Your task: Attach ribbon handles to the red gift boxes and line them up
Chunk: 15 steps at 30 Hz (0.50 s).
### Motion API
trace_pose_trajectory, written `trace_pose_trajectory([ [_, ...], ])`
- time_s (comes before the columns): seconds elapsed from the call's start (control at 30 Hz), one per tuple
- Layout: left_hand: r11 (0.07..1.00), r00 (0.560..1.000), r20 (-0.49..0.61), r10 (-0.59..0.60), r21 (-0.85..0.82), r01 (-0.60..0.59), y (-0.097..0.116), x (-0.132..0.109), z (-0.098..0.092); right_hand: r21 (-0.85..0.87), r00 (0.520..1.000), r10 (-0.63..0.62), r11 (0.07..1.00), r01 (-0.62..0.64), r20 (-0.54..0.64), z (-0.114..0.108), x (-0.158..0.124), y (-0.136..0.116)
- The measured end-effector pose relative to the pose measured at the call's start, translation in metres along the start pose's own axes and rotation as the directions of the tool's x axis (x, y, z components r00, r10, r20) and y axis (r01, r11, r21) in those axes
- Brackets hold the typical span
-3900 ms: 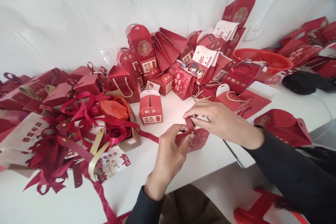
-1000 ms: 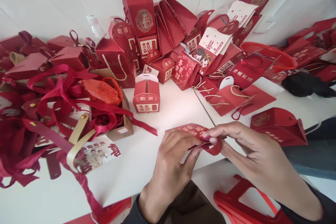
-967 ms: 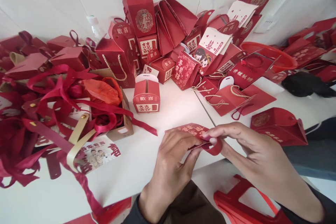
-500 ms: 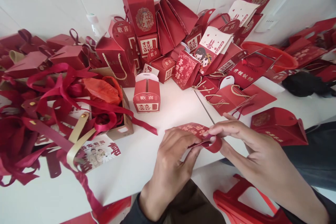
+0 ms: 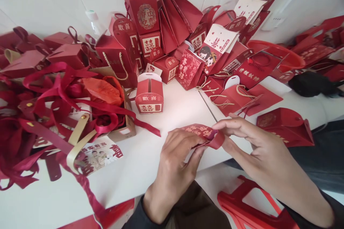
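Note:
Just over the table's front edge, my left hand (image 5: 178, 159) pinches a red gift box (image 5: 197, 130) with gold characters between thumb and fingers. The box's full shape is hidden behind the fingers. A red strap (image 5: 219, 139) curves out in a loop at the box's right end. My right hand (image 5: 248, 141) has its thumb and fingertips closed about this loop; their exact hold is partly covered. Beyond my hands a small red candy box (image 5: 149, 94) with a white-rimmed handle stands upright on the white table (image 5: 177, 109).
To the left, a cardboard box (image 5: 122, 132) overflows with red ribbons (image 5: 56, 86). Many red gift boxes and bags (image 5: 172, 21) crowd the wall. A red box (image 5: 285, 127) lies near my right arm, with a red plastic stool (image 5: 242, 200) below.
A hand and a red item at the top edge have gone out of view. The strap loop sits slightly higher and appears wider; both my hands keep their hold, and the view shifts slightly.

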<state>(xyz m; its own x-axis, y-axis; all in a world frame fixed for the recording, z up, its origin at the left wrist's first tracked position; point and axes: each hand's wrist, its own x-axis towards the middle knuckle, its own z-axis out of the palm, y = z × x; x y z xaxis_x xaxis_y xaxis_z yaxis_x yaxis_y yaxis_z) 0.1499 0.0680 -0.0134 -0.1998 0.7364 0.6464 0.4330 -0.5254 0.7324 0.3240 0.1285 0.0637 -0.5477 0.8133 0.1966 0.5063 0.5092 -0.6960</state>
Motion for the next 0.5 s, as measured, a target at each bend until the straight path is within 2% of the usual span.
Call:
trace_pose_trajectory([
  [0.13, 1.0, 1.0, 0.001, 0.015, -0.002, -0.015, 0.0, 0.0, -0.001, 0.007, 0.999, -0.038, 0.999, 0.037, 0.03, 0.001, 0.001, -0.002],
  [0.33, 0.974, 0.976, 0.096, -0.195, -0.1, 0.204, 0.003, -0.002, -0.006, -0.04, 0.975, -0.185, 0.981, 0.191, 0.121, 0.0, 0.001, 0.001],
  [0.5, 0.969, 0.977, 0.064, -0.205, -0.127, 0.212, 0.005, -0.001, -0.01, -0.068, 0.961, -0.243, 0.965, 0.254, 0.136, 0.001, 0.001, 0.009],
])
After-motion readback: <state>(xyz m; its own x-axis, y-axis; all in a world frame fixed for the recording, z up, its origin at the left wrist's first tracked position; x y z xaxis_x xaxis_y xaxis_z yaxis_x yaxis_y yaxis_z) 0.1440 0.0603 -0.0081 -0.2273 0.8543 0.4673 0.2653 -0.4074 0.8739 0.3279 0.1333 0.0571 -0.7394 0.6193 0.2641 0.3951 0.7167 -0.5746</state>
